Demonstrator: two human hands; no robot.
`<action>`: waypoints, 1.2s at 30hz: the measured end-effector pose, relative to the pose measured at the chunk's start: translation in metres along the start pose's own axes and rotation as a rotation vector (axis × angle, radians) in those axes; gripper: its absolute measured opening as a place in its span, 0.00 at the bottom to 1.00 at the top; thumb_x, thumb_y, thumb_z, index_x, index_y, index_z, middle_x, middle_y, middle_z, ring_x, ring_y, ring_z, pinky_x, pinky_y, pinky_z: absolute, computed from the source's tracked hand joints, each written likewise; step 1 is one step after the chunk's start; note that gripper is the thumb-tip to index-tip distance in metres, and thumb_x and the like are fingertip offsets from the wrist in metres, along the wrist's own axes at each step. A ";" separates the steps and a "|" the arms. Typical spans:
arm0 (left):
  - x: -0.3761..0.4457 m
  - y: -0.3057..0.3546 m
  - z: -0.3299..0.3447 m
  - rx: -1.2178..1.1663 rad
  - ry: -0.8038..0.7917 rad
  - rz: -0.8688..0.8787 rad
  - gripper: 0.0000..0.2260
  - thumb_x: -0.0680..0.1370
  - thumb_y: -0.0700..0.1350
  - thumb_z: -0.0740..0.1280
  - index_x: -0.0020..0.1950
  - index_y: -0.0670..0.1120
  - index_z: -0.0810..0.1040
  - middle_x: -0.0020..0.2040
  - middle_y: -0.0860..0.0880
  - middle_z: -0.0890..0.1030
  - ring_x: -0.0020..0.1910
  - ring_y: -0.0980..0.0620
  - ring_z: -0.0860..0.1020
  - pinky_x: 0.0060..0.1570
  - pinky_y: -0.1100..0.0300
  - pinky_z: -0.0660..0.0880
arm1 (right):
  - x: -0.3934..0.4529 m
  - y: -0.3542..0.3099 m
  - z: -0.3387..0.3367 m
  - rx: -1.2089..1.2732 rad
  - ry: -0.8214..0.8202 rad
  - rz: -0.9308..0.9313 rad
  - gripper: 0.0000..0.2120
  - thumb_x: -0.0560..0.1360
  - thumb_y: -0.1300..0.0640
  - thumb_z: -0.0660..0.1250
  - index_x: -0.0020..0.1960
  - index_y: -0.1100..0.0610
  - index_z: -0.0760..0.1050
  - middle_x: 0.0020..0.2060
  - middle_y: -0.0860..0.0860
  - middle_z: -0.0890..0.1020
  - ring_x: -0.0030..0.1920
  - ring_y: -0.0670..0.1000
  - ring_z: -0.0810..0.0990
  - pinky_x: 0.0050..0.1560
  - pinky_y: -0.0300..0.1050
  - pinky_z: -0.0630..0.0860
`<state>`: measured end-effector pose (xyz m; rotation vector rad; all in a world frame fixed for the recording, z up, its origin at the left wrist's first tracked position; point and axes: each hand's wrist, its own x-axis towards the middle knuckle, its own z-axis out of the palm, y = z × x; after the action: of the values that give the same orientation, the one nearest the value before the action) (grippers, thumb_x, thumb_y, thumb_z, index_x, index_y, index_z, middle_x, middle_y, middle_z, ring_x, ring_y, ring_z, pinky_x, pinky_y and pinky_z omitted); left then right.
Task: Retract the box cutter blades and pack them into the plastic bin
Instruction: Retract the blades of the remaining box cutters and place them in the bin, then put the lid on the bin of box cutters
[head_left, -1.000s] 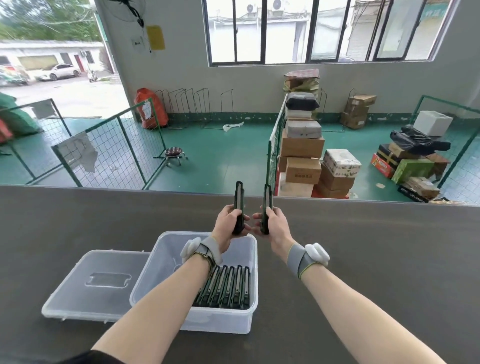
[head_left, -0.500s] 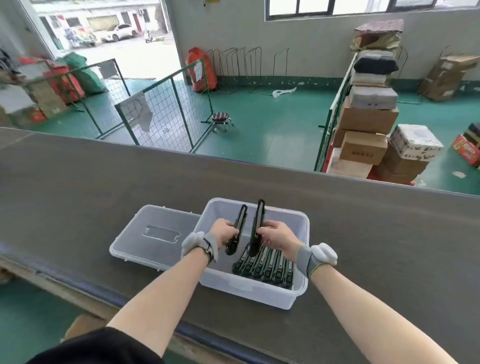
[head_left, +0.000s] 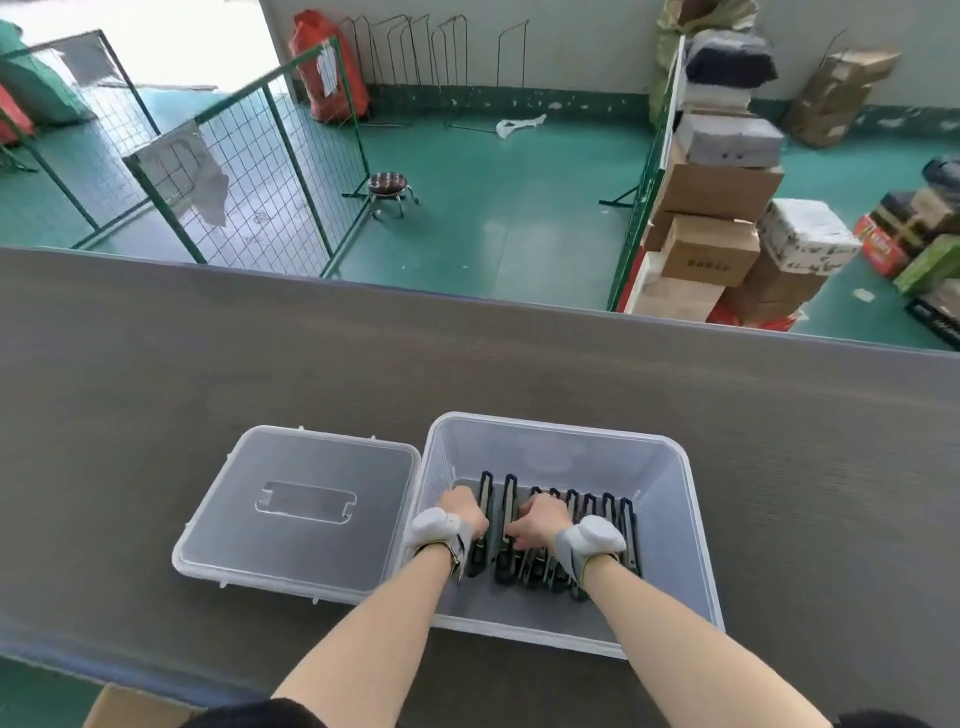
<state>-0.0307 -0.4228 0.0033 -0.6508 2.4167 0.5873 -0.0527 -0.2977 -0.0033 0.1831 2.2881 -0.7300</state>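
Cutters (head_left: 574, 525) stand on edge in a row on the floor of the bin (head_left: 696, 525), which sits on the table (head_left: 208, 364) beside its lid (head_left: 296, 509). Your left hand (head_left: 461, 512) curls onto the leftmost cutter (head_left: 486, 493), your right hand (head_left: 537, 522) onto the next cutter (head_left: 509, 499). Set each one parallel and snug against the row before letting go. Your knuckles hide the fingertips, so I cannot tell whether you clamp the handles or merely press them, and no blade tips show to confirm they are retracted.
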 end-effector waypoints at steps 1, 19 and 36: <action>0.006 0.001 0.003 0.014 0.013 0.005 0.12 0.75 0.37 0.65 0.57 0.37 0.80 0.56 0.42 0.83 0.55 0.44 0.82 0.49 0.56 0.78 | 0.005 -0.003 0.005 -0.020 0.018 0.016 0.10 0.70 0.61 0.72 0.35 0.55 0.71 0.39 0.52 0.80 0.48 0.50 0.86 0.47 0.40 0.81; 0.005 0.018 -0.038 0.175 -0.037 0.259 0.07 0.78 0.40 0.66 0.54 0.38 0.78 0.53 0.40 0.81 0.59 0.42 0.81 0.50 0.56 0.76 | 0.011 -0.031 -0.005 -0.162 0.092 -0.071 0.09 0.71 0.59 0.68 0.33 0.61 0.78 0.34 0.56 0.83 0.33 0.55 0.83 0.38 0.50 0.85; -0.086 -0.042 -0.185 -0.290 0.390 0.167 0.09 0.75 0.42 0.64 0.50 0.45 0.83 0.50 0.42 0.86 0.51 0.43 0.84 0.54 0.53 0.80 | -0.098 -0.162 -0.036 0.292 0.014 -0.548 0.06 0.73 0.61 0.70 0.39 0.62 0.80 0.34 0.58 0.85 0.26 0.50 0.83 0.36 0.46 0.85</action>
<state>-0.0191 -0.5267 0.1831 -0.7426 2.7958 0.9698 -0.0554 -0.4049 0.1566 -0.3211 2.2493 -1.3429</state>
